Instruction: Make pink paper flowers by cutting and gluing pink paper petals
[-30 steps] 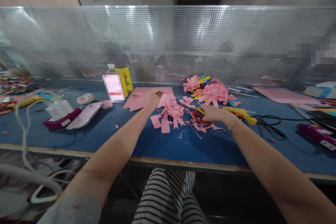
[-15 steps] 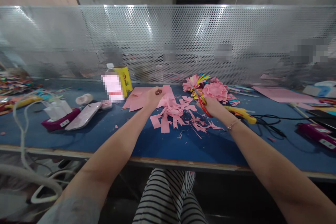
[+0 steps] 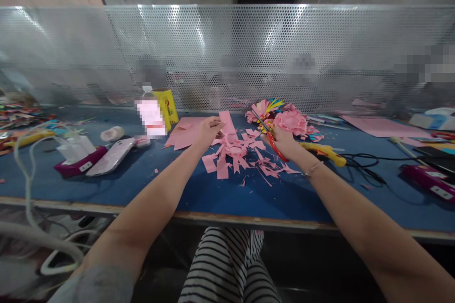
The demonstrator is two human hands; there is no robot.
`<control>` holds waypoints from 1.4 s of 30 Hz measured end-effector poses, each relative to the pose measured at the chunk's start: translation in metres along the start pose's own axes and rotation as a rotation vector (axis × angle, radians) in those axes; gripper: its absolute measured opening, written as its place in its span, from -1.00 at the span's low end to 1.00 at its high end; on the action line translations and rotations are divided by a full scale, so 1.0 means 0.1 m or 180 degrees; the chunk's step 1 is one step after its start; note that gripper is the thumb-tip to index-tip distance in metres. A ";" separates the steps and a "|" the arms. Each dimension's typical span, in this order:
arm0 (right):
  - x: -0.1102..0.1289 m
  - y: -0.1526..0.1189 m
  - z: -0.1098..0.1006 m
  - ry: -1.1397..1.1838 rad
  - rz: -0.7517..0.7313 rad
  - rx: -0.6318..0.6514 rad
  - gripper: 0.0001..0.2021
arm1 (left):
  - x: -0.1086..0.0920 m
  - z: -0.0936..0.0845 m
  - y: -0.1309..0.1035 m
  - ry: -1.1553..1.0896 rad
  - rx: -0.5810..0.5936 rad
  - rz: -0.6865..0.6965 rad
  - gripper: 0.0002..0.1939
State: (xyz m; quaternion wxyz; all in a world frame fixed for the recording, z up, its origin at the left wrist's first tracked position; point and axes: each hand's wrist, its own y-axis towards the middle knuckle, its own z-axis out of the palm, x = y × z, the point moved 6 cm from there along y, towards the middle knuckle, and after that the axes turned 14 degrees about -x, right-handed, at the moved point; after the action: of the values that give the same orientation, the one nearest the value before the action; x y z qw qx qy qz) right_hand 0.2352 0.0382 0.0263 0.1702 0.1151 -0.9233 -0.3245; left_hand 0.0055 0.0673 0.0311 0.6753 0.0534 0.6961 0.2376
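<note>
My left hand (image 3: pixel 211 130) is closed at the fingertips on a pink paper strip (image 3: pixel 226 122), which stretches up and away past the fingers. My right hand (image 3: pixel 282 141) is closed around red-handled scissors (image 3: pixel 273 141), whose blades point forward and left. Whether the blades are parted is hard to make out. Between the hands, cut pink paper pieces (image 3: pixel 222 169) lie in a loose heap. Behind and left of my left hand are larger pink paper sheets (image 3: pixel 185 132). Crumpled pink paper flowers (image 3: pixel 291 122) with yellow and blue strips sit just beyond my right hand.
A yellow glue gun (image 3: pixel 325 153) with a black cable lies right of my right wrist. Leftward are a bottle (image 3: pixel 152 116), a yellow packet (image 3: pixel 169 106), a phone (image 3: pixel 112 157) and a purple power strip (image 3: pixel 80 163). A perforated metal screen (image 3: pixel 213 42) borders the table's back.
My left fingers have shifted slightly and uncurled a little around the pink strip, whose far end now tilts left. The scissors have turned slightly in my right hand.
</note>
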 end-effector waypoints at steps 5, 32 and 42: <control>0.04 -0.02 0.02 0.0133 -0.0064 0.0009 -0.64 | 0.04 0.08 -0.02 -0.0117 0.0203 -0.0029 -0.70; 0.33 -0.14 0.16 0.0768 -0.0580 0.0212 -0.73 | 0.07 0.30 -0.20 -0.1050 0.0490 -0.0688 -0.80; 0.36 -0.13 0.14 0.0697 -0.0446 0.0424 -0.70 | 0.07 0.33 -0.25 -0.1018 0.0545 -0.0763 -0.80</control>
State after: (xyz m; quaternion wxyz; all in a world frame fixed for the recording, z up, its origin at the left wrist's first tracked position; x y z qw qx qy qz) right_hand 0.1983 0.0246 0.0158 0.2389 0.2251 -0.9084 -0.2592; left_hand 0.0430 0.0568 0.0155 0.7936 0.0644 0.5991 0.0842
